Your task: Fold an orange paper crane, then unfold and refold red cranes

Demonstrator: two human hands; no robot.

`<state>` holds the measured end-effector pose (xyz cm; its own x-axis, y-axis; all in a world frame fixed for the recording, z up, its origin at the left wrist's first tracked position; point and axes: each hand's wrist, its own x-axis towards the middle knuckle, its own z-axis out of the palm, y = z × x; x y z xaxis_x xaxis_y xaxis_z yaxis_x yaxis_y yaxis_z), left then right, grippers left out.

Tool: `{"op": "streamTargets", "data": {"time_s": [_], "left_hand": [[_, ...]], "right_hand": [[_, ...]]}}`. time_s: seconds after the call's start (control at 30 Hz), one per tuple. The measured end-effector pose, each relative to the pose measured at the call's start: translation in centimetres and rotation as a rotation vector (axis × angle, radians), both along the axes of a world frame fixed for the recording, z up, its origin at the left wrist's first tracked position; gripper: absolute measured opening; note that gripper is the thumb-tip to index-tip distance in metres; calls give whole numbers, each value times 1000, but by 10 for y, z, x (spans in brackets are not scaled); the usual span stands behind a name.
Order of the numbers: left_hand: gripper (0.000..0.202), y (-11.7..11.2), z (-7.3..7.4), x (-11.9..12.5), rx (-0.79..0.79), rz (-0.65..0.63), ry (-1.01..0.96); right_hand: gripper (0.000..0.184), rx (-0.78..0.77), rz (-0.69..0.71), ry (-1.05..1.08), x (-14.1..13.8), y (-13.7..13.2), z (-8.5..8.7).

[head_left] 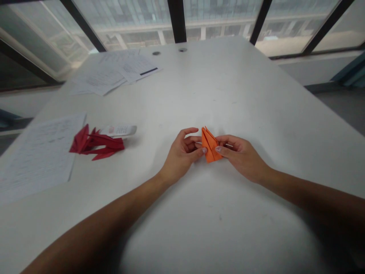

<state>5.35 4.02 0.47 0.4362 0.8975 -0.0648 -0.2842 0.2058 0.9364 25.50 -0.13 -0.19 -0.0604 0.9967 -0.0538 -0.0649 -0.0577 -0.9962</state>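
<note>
A piece of folded orange origami paper stands pinched between my two hands, its pointed flaps toward the far side. My left hand grips its left edge with thumb and fingers. My right hand holds the right edge the same way. Left of them, a folded red origami figure with several pointed flaps rests on the white table. A white remote control lies partly behind it.
A printed sheet lies at the table's left edge, and loose papers lie near the far end. Two round cable grommets sit in the far tabletop. Large windows with dark frames stand beyond the table.
</note>
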Motion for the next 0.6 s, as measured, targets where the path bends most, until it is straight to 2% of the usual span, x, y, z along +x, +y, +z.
{"op": "streamTargets", "data": {"time_s": [0.23,0.47,0.6], "left_hand": [[47,0,1,1,8,11,22],[44,-2,3,-1,51,3,77],[37,0,1,-2,59,-45,38]], "right_hand": [[18,-54,93,65,0,1,3],[27,-21,65,98,-2,-1,7],[23,14,12,126,-3,-2,4]]}}
